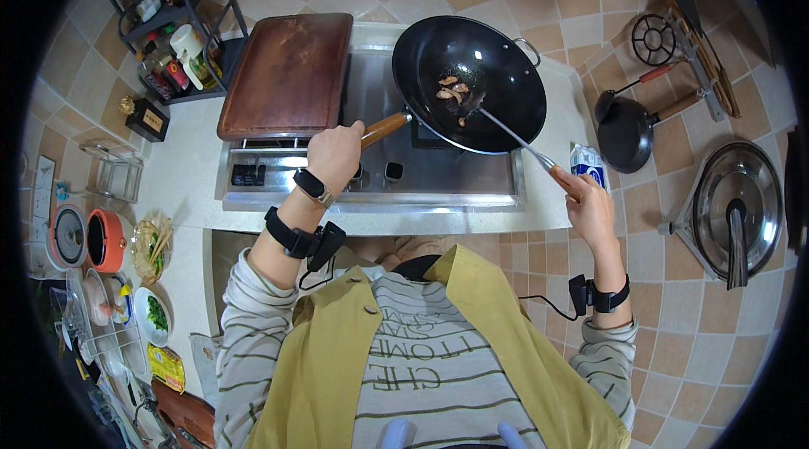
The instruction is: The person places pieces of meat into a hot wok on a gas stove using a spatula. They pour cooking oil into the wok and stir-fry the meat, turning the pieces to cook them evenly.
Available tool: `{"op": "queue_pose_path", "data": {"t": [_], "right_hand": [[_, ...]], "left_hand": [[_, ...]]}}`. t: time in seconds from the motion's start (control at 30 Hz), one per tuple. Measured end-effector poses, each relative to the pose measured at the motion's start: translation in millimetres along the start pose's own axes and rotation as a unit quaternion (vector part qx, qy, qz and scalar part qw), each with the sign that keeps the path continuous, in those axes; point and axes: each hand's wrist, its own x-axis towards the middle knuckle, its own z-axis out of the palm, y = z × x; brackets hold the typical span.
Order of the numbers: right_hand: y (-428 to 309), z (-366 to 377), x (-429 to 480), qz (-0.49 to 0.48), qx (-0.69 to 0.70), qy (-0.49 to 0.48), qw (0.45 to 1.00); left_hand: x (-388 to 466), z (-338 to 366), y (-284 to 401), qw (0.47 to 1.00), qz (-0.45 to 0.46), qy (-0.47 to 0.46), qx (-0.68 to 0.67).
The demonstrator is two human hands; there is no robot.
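My left hand [336, 157] grips the wooden handle [385, 129] of a black wok [512, 79] over the right side of a stainless steel gas stove [449, 183]. The wok looks tilted, its inside facing me. Several browned pieces of meat [452, 92] lie in its oily bottom. Closed around the wooden grip of a metal spatula [515, 138] is my right hand [591, 207], to the right of the wok. The spatula's blade [471, 104] reaches into the wok beside the pieces.
A wooden cutting board [287, 76] covers the stove's left side. Behind it stands a rack of bottles [174, 38]. Plates with greens [157, 313] line the left counter. A small pan [624, 142] and a glass lid [736, 209] hang on the right wall, near a blue-white packet [586, 163].
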Motion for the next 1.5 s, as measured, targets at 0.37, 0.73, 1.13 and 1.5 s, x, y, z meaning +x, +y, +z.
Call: {"op": "queue_pose_path", "data": {"t": [0.37,0.73,1.13,1.5], "right_hand": [[9,26,19,-0.019,0.125,0.068,0.990],[7,21,7,-0.018,0.198,0.049,0.979],[17,-10,-22,0.023,0.189,0.043,0.981],[-3,34,9,0.004,0.252,0.050,0.966]], "left_hand": [[0,-1,0,1.000,0.000,-0.003,0.015],[1,-4,2,1.000,-0.010,-0.024,0.001],[-1,-4,6,1.000,-0.015,-0.022,0.006],[-1,-2,3,1.000,-0.007,-0.013,0.005]]}}
